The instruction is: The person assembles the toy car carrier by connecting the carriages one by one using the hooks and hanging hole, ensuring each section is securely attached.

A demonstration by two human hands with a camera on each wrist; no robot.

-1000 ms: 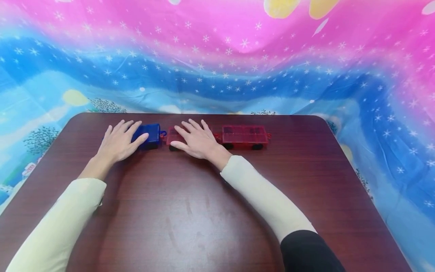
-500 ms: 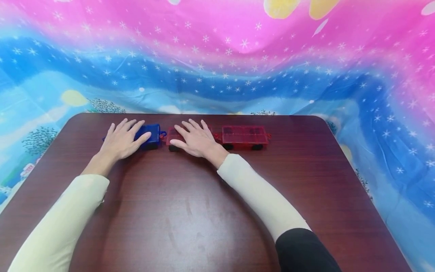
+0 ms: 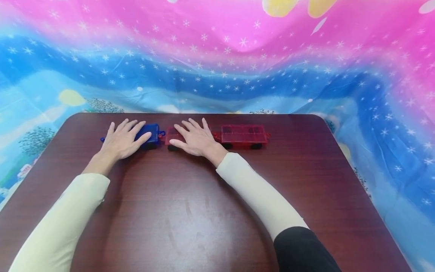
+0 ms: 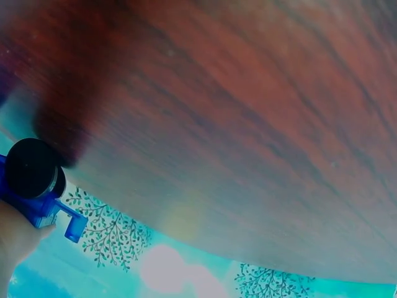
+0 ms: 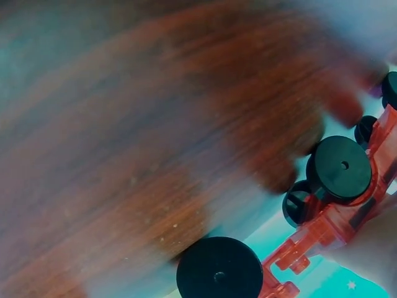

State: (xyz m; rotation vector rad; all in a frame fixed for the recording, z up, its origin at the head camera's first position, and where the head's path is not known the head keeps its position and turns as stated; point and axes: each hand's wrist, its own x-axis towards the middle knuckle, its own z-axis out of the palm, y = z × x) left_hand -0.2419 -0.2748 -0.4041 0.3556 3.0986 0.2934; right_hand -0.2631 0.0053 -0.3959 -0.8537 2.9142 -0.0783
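Three wheeled toy wagons stand in a row along the far side of the table. My left hand (image 3: 122, 141) rests, fingers spread, on top of the blue wagon (image 3: 153, 133) and hides much of it. On the middle red wagon (image 3: 171, 135), my right hand (image 3: 195, 140) lies with its fingers extended. A second red wagon (image 3: 243, 134) stands untouched to the right. Small hooks and loops meet between neighbouring wagons. The left wrist view shows a black wheel (image 4: 31, 167) and a blue end hook (image 4: 74, 226). Black wheels (image 5: 339, 167) and red couplings (image 5: 298, 254) appear in the right wrist view.
The dark brown wooden table (image 3: 190, 211) has rounded far corners and a glossy patch of reflected light. Behind it hangs a pink and blue cloth (image 3: 217, 68) printed with snowflakes and trees.
My left hand has shifted slightly to the right, and a blue hook now shows beyond its left side. My right forearm has moved slightly left; the wagons keep their places.
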